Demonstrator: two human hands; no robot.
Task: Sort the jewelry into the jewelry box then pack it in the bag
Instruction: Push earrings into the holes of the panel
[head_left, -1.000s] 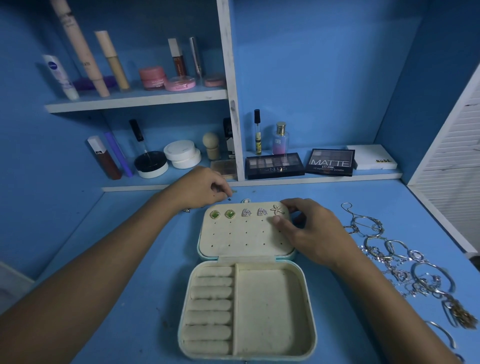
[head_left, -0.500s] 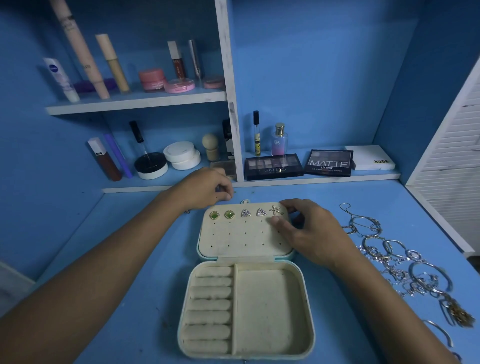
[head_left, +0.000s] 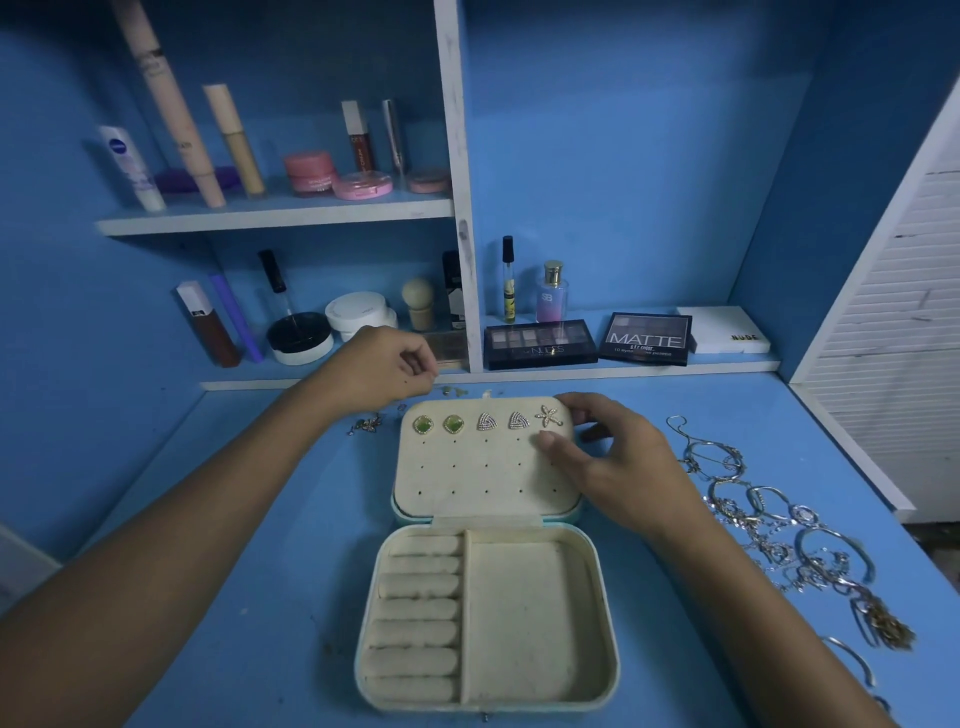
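The cream jewelry box (head_left: 519, 613) lies open on the blue desk, its lid (head_left: 483, 478) flat behind it. Two green earrings (head_left: 423, 424), two triangle earrings (head_left: 487, 421) and a starfish earring (head_left: 549, 417) sit in the lid's top row. My right hand (head_left: 618, 462) grips the lid's far right corner, thumb on its face just below the starfish. My left hand (head_left: 384, 371) hovers behind the lid's left corner, fingertips curled together with nothing visible in them. A loose starfish earring (head_left: 370, 423) lies left of the lid. No bag is in view.
A heap of silver and gold bangles and chains (head_left: 769, 525) runs along the desk's right side. Small bits (head_left: 452, 391) lie behind the lid. Shelves at the back hold eyeshadow palettes (head_left: 540, 343), jars, tubes and bottles. A white louvred panel (head_left: 893, 322) stands at the right.
My left hand has drawn back and left from the lid's far edge, uncovering the loose earring on the desk. My right hand keeps its hold on the lid.
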